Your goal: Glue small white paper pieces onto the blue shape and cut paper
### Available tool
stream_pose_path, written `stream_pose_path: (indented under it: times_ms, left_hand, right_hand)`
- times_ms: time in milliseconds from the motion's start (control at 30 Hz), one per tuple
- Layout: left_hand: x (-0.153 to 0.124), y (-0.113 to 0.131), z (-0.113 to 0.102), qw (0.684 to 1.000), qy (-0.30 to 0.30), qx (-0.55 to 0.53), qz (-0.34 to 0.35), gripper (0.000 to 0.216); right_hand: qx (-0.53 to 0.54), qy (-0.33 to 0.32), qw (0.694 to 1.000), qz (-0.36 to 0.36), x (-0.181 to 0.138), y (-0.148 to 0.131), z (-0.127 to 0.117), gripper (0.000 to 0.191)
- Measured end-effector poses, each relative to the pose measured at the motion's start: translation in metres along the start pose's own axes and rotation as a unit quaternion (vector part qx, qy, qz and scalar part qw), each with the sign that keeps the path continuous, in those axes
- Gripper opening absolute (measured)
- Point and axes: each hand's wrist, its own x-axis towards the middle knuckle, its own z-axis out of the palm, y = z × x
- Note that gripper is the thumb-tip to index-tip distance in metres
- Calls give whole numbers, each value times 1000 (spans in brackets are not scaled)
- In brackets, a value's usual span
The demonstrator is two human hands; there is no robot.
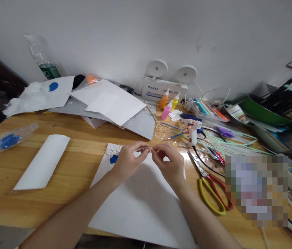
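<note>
Above a large white sheet (135, 214), my left hand (127, 162) and my right hand (170, 164) meet fingertip to fingertip. Both are closed in a pinch on a small, thin, pale piece (149, 148) between them; its kind is too small to make out. At the sheet's upper left corner, partly behind my left hand, lie a blue patch (113, 159) and crumpled white bits (114, 150). To the right of my right hand are scissors (205, 178) with one yellow and one red handle, and a white glue gun (192, 133) standing upright with a red light on.
A curved white paper (43, 162) and a bag with blue material (9, 141) lie left. Behind are stacked white sheets (120, 100), a grey cutting mat (146, 124), small paint bottles (166, 110) and a white router (158, 88). Cluttered strips (239, 140) fill the right.
</note>
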Motion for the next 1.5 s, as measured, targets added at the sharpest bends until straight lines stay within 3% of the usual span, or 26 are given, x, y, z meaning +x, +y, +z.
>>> stream_pose_path:
  times_ms: [433, 867, 1067, 1500]
  left_hand:
    - [0, -2, 0, 999, 10, 32, -5, 12]
    - [0, -2, 0, 999, 0, 34, 8, 14]
    - [0, -2, -1, 1000, 0, 23, 4, 13]
    - [0, -2, -1, 1000, -5, 22, 6, 15]
  right_hand:
    - [40, -66, 996, 43, 0, 1, -2, 4]
    - [43, -60, 997, 38, -1, 4, -1, 6]
    - [52, -39, 995, 76, -4, 8, 0, 8]
    - [53, -66, 994, 68, 0, 3, -3, 9]
